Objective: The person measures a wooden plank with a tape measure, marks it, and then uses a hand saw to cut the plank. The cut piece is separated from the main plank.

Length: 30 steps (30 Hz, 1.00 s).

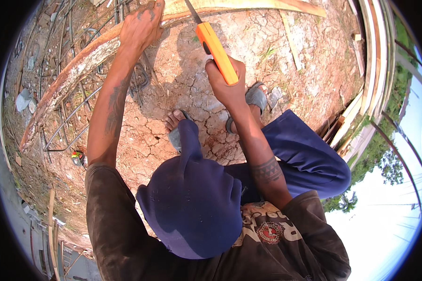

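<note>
Head view: right hand [228,83] is wrapped round the orange handle of a saw [214,50], blade running up over the long plank [72,74] and out of frame. Left hand [141,29] lies on the plank, left of the blade; fingertips partly hidden, can't tell if they're clamped. Plank bows across the top, above cracked soil [164,84]. Tape measure [78,158] and steel bars [69,117] on ground, left.
</note>
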Tool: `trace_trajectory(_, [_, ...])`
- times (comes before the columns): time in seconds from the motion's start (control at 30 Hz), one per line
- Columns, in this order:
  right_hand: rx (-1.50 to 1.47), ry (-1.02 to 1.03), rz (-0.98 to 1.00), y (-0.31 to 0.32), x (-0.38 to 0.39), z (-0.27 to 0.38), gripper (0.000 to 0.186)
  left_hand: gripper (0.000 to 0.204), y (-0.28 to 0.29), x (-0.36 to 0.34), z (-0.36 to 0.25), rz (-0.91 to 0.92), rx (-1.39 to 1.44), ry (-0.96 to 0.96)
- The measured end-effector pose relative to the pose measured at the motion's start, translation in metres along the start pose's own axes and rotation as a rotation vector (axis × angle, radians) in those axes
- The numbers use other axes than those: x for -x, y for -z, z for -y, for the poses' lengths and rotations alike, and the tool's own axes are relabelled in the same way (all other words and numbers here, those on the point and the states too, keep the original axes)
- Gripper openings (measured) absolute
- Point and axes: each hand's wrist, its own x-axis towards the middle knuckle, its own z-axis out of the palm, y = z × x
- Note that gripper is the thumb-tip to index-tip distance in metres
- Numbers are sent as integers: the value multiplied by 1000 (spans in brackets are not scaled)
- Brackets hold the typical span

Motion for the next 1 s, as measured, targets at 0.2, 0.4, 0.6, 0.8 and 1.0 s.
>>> trace_trajectory(0.2, [84, 136, 11, 35, 79, -32, 10, 63, -23, -2, 21, -292, 18, -112])
trace_trajectory(0.4, [-78, 0, 7, 5, -3, -2, 15, 65, -19, -16, 16, -264, 21, -168])
trace_trajectory(0.6, [281, 81, 149, 38, 100, -10, 13, 70, -38, -1, 29, -346, -69, -144])
trace_trajectory(0.8, [192, 201, -33, 7, 102, -46, 11, 68, -32, -22, 30, -432, -41, -217])
trace_trajectory(1.0, [41, -47, -4, 69, 133, -25, 13, 77, -41, -8, 35, -512, -117, -294])
